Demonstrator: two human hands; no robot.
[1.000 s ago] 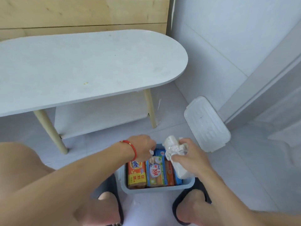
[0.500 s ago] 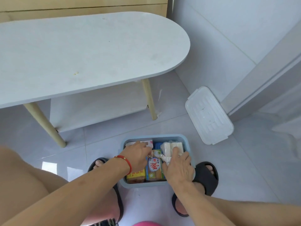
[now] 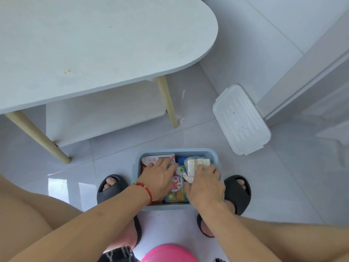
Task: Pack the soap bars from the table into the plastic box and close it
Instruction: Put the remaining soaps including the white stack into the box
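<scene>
Two bare hands press down inside a blue plastic box (image 3: 138, 167) on the tiled floor, just in front of a white table (image 3: 94, 44). Left hand (image 3: 160, 178), fingers spread flat, rests on a pink-and-white soap carton (image 3: 151, 159). Right hand (image 3: 204, 183) lies palm-down, fingers extended, on a clear-wrapped bundle of white soap bars (image 3: 192, 164). The box's white lid (image 3: 240, 119) lies off, beyond the box to its right.

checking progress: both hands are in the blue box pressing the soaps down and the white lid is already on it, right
Not quite: the head view shows the white lid lying on the floor by the wall. Both the left hand and right hand are in the blue box on the soaps.
</scene>
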